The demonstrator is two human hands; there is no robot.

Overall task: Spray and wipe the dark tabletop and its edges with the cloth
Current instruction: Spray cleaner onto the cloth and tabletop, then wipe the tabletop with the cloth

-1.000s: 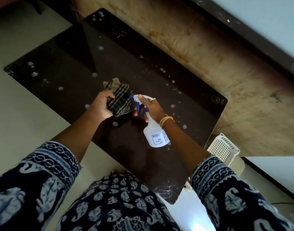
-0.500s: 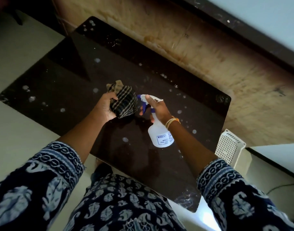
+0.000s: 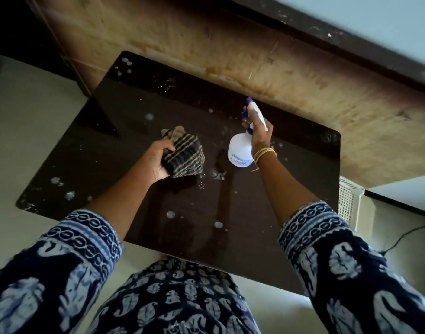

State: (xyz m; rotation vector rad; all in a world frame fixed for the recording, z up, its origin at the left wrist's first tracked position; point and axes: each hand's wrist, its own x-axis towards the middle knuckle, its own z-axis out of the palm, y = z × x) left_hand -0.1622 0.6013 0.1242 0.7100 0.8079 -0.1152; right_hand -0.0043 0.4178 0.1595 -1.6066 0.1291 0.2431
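The dark tabletop (image 3: 105, 150) fills the middle of the view, dotted with white spray droplets and foam spots. My left hand (image 3: 156, 160) grips a bunched dark checked cloth (image 3: 185, 154) just above the table's centre. To its right my right hand (image 3: 261, 133) holds a white spray bottle (image 3: 239, 151) by the neck, its blue-tipped nozzle pointing away toward the far edge. A fresh wet patch lies on the table between cloth and bottle.
A stained tan wall (image 3: 291, 75) runs behind the far edge of the table. A white perforated plastic basket (image 3: 349, 203) stands at the table's right side, beside a black cable (image 3: 404, 239) on the pale floor (image 3: 26, 116).
My right hand has swung the bottle away from the cloth, to the right, turning the nozzle toward the far edge. The cloth hand stays near the table's centre. The view has shifted.
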